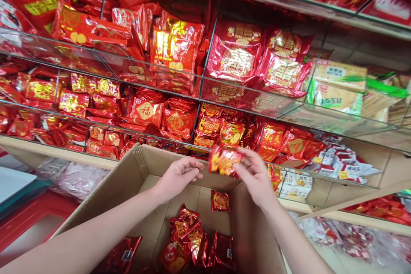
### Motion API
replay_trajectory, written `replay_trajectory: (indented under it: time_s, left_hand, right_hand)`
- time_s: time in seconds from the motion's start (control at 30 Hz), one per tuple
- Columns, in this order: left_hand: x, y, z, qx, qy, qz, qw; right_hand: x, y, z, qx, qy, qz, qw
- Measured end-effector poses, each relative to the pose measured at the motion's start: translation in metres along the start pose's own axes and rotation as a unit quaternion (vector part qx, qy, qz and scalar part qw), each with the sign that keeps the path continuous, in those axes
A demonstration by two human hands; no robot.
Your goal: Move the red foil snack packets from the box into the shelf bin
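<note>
My right hand (pixel 255 175) pinches a small red and gold packet (pixel 223 160) by its right end, in front of the lower shelf. To the left of it, my left hand (pixel 181 176) is raised over the box with its fingers curled and the fingertips close together; nothing shows between them. Beneath both hands stands an open cardboard box (pixel 154 158). Several red packets (pixel 189 237) lie heaped at its bottom, and a single packet (pixel 220 201) lies near its far right part.
Tiered shelves with clear dividers (pixel 205 81) hold many red packets. Pale cracker packs (pixel 340 85) stand at the right. Plastic-wrapped bundles (pixel 77 177) lie below the shelf at left, beside a red tray (pixel 38 218). More bagged goods (pixel 349 235) sit at lower right.
</note>
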State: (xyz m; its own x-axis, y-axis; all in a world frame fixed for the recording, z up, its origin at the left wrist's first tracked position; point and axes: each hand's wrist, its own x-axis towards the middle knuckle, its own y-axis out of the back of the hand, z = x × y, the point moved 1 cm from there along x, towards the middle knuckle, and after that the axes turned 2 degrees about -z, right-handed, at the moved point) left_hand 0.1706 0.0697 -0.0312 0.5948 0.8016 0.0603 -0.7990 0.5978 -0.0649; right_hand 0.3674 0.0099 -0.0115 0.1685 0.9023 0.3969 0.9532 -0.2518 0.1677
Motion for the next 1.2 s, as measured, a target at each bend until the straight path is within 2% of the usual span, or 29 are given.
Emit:
replay_trajectory:
  time_s: [0.07, 0.1, 0.13, 0.2, 0.3, 0.4, 0.47, 0.57, 0.7, 0.83, 0.93, 1.07, 1.2]
  left_hand:
    - [0.0, 0.002, -0.001, 0.012, 0.012, -0.006, 1.0]
    - [0.0, 0.002, -0.002, 0.013, 0.017, -0.01, 1.0]
    - [0.0, 0.002, -0.003, 0.011, 0.022, -0.015, 1.0]
    - [-0.001, 0.0, -0.007, 0.007, 0.031, -0.028, 0.999]
    - [-0.003, -0.003, -0.011, 0.023, 0.035, -0.059, 0.997]
    - [-0.004, -0.004, -0.013, 0.054, 0.042, -0.084, 0.994]
    - [-0.005, -0.003, -0.014, 0.074, 0.048, -0.094, 0.992]
    - [-0.006, -0.002, -0.016, 0.095, 0.059, -0.104, 0.988]
    - [-0.007, -0.001, -0.019, 0.107, 0.068, -0.119, 0.985]
    - [-0.007, -0.002, -0.019, 0.118, 0.075, -0.13, 0.982]
    - [-0.008, -0.003, -0.02, 0.128, 0.083, -0.139, 0.978]
    - [-0.008, 0.0, -0.025, 0.158, 0.085, -0.159, 0.971]
    - [-0.009, 0.007, -0.039, 0.263, 0.077, -0.188, 0.943]
  right_hand:
    - [0.01, 0.017, -0.011, -0.091, 0.039, 0.118, 0.988]
    - [0.016, 0.025, -0.017, -0.154, 0.05, 0.166, 0.973]
    - [0.023, 0.032, -0.022, -0.229, 0.056, 0.203, 0.95]
    - [0.035, 0.041, -0.028, -0.386, 0.06, 0.235, 0.89]
    - [0.052, 0.044, -0.031, -0.574, 0.048, 0.197, 0.794]
    - [0.062, 0.036, -0.028, -0.692, 0.023, 0.126, 0.71]
    - [0.066, 0.029, -0.025, -0.74, 0.012, 0.09, 0.667]
    - [0.071, 0.022, -0.022, -0.778, 0.009, 0.051, 0.627]
    - [0.079, 0.019, -0.019, -0.802, 0.026, 0.034, 0.596]
    - [0.094, 0.02, -0.015, -0.809, 0.055, 0.036, 0.584]
    - [0.104, 0.018, -0.013, -0.805, 0.064, 0.027, 0.589]
    - [0.107, 0.014, -0.018, -0.796, 0.038, 0.003, 0.604]
    - [0.106, 0.013, -0.021, -0.787, 0.022, -0.012, 0.616]
